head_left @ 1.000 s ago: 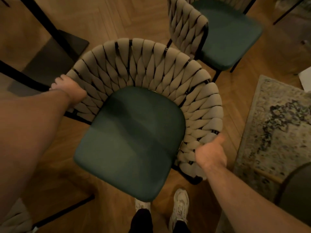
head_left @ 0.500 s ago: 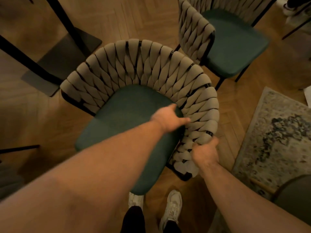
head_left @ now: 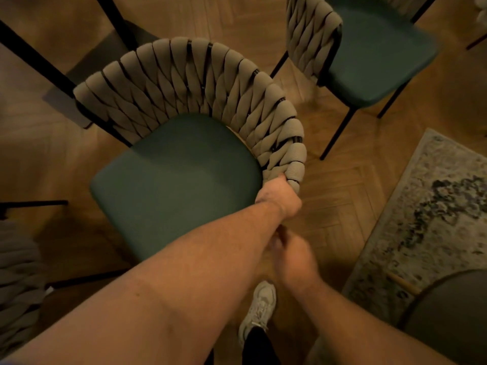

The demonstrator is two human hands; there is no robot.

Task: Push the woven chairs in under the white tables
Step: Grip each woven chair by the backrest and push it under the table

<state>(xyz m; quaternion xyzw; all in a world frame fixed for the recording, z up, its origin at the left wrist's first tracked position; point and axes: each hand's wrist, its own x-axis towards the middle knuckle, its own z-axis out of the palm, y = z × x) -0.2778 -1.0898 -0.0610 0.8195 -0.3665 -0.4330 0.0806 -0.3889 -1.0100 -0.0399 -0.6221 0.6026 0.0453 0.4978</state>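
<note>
A person's left hand (head_left: 279, 196) curls around the right-hand end of the near woven chair (head_left: 184, 101) backrest, the green seat just to its left. The right hand (head_left: 293, 256) hangs below the crossed forearm, apart from the chair and too blurred to read its fingers. Three woven chairs show, with a second chair (head_left: 369, 54) at upper right and a third chair (head_left: 15, 272) at far left, all on a dimly lit herringbone wood floor (head_left: 342, 206) beside one patterned rug (head_left: 434, 206) and black table legs (head_left: 37, 60).
</note>
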